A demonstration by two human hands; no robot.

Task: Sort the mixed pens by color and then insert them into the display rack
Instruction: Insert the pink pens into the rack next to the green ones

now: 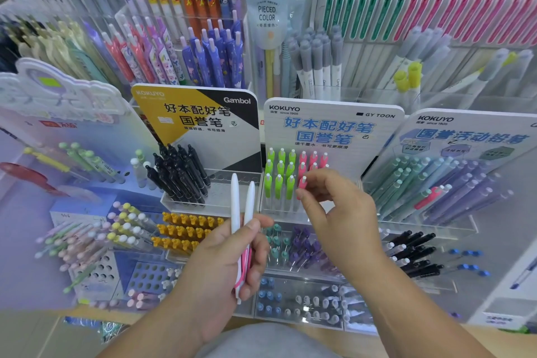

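Two white pens [234,203] in left hand [223,261], right hand [343,212] pinches pink pen [302,185].

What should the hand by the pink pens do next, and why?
Probably press the pink pen down into the rack and let go: the right hand pinches it in the pink row, and the left hand holds two more pens.

The left hand [229,256] is raised, its fingers [260,256] curled round two white pens [234,203] that stand upright from its grip. The right hand [337,212] reaches forward, thumb and forefinger pinching a pink pen [303,183], the other fingers loosely bent. Both forearms enter from below.
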